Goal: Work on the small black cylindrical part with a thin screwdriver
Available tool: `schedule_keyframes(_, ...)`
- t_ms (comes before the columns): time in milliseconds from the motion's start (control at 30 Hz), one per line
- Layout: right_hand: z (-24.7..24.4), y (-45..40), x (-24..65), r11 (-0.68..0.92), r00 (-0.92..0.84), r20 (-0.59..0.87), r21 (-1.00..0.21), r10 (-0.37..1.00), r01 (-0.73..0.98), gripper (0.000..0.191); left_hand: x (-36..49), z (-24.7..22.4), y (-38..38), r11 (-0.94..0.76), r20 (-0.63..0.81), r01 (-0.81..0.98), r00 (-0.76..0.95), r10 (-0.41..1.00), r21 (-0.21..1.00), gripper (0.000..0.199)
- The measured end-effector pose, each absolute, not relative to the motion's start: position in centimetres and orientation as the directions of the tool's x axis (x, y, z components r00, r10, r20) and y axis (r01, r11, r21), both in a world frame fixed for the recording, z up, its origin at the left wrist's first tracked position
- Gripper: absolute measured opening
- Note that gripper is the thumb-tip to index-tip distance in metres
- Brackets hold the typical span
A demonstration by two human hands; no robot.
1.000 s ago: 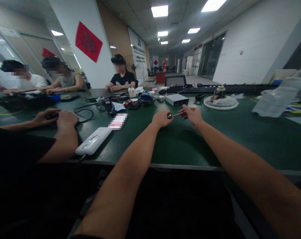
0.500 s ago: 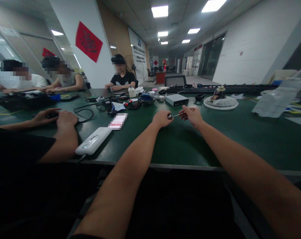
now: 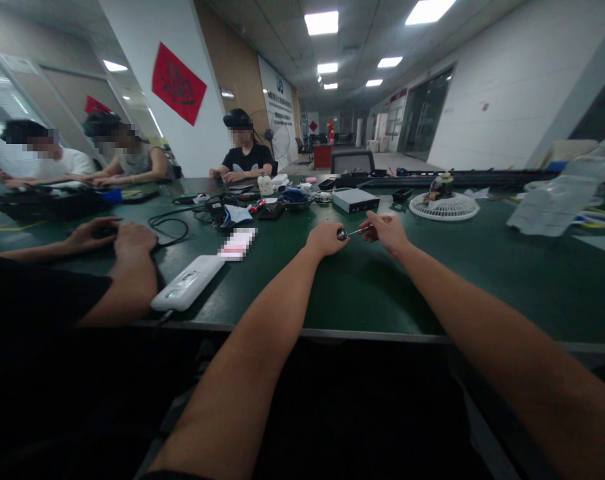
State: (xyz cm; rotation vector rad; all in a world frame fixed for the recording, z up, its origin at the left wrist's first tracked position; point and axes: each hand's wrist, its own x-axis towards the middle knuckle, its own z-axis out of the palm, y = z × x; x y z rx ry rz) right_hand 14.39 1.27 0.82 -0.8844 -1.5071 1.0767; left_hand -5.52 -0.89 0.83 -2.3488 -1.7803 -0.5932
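Pinching a small dark glossy part [image 3: 341,233] in my left hand [image 3: 326,240] and a thin silver metal shaft [image 3: 358,231] in my right hand [image 3: 386,233], I bring the shaft's tip to the part, both hands closed, over the dark green desk [image 3: 382,293], near a flat grey metal box [image 3: 354,200]. Fitting these two together looks like the step in hand; the next move calls for a steady, fine touch.

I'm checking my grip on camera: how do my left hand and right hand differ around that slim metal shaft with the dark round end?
The left hand is curled loosely at the dark round end, while the right hand pinches the far end of the slim metal shaft with spread fingers. Both are bare, hold the same piece, and are over the dark green table.
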Motion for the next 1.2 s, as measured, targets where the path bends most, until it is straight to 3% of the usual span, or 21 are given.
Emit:
schedule_keyframes(167, 0.8, 1.3, 14.3, 0.355, -0.140, 0.347, -0.934, 0.927, 0.036, 0.064, -5.5, 0.8, -0.9, -0.290, 0.377, 0.946, 0.219, 0.900, 0.145, 0.032)
schedule_keyframes(400, 1.1, 0.7, 14.0, 0.359, -0.210, 0.358, -0.933, 0.910, -0.034, 0.065, -5.7, 0.6, -0.6, -0.297, 0.388, 0.945, 0.224, 0.894, 0.140, 0.032)
schedule_keyframes(633, 0.7, 1.5, 14.2, 0.371, -0.167, 0.361, -0.928, 0.917, 0.035, 0.063, -5.6, 0.6, -0.7, -0.288, 0.380, 0.948, 0.218, 0.899, 0.137, 0.033)
schedule_keyframes(833, 1.3, 0.4, 13.8, 0.364, -0.219, 0.361, -0.931, 0.906, -0.028, 0.065, -5.6, 0.7, -0.8, -0.282, 0.383, 0.951, 0.215, 0.899, 0.129, 0.032)
schedule_keyframes(1067, 1.0, 1.1, 14.3, 0.341, -0.197, 0.325, -0.939, 0.925, 0.053, 0.062, -5.4, 0.7, -0.9, -0.279, 0.375, 0.953, 0.218, 0.901, 0.119, 0.032)
schedule_keyframes(1200, 1.0, 0.7, 13.9, 0.371, -0.221, 0.363, -0.929, 0.905, -0.009, 0.063, -5.5, 0.8, -0.9, -0.276, 0.380, 0.952, 0.208, 0.901, 0.135, 0.031)
